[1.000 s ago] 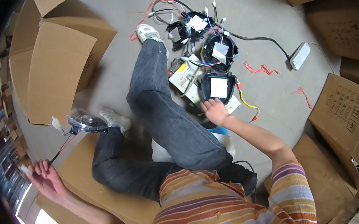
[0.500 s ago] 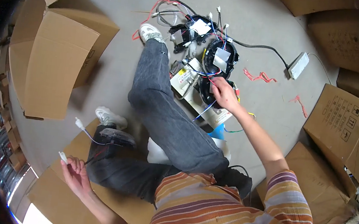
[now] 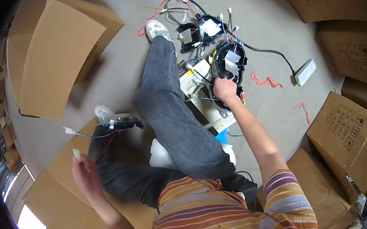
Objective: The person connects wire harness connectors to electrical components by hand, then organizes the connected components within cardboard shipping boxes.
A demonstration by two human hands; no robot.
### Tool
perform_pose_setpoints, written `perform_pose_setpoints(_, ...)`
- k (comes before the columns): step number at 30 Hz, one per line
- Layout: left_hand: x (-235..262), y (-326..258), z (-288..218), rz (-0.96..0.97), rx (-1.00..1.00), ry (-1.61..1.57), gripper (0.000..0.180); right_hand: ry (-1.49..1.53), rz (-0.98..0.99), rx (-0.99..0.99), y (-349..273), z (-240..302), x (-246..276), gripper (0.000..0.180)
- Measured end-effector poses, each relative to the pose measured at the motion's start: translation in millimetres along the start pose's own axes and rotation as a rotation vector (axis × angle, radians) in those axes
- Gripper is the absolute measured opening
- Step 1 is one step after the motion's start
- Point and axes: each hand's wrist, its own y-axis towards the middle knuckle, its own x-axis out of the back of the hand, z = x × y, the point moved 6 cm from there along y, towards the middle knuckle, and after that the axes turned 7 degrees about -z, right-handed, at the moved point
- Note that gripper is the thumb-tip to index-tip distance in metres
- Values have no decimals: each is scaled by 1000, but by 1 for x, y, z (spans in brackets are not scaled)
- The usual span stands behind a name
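At the lower left my left hand, a little blurred, is closed on a white plug connector. A dark, clear-topped part lies across my lower leg, its blue wire ending in another white connector. My right hand is closed over the lower part of a black round housing with silvery pads and wires. What its fingers grip is hidden. Beneath it stands a pale metal box with labels. A second black housing with wires lies farther off.
Open cardboard boxes stand at the left and right. A black cable runs to a white power strip. Red plastic strips lie on the floor. Flattened cardboard is under my left arm.
My left hand has moved slightly right and down with the connector. The part on my leg has swung outward, its wire straightening. My right hand has turned over, its fingers now hidden.
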Motion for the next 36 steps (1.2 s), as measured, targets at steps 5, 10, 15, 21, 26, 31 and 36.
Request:
perform_pose_setpoints(5,17,-10,1,-242,-41,131,26,727,-78,-23,-32,-41,27,22)
perform_pose_setpoints(10,-38,-42,-23,29,-153,35,21,1190,-23,9,-134,-11,107,11)
perform_pose_setpoints(15,-110,-78,-21,308,-166,468,34,1015,-164,504,-228,70,183,11)
perform_pose_setpoints(21,-175,-123,-51,551,-471,513,54,897,-209,829,-292,143,196,11)
perform_pose_setpoints(26,-140,-120,-64,303,-540,452,24,908,-246,888,-295,178,183,15)
perform_pose_setpoints(31,-92,-89,-82,149,-428,-66,25,1120,-167,956,-291,222,190,26)
perform_pose_setpoints(36,-69,-58,-112,81,-362,-28,26,1031,-291,1036,-251,208,205,35)
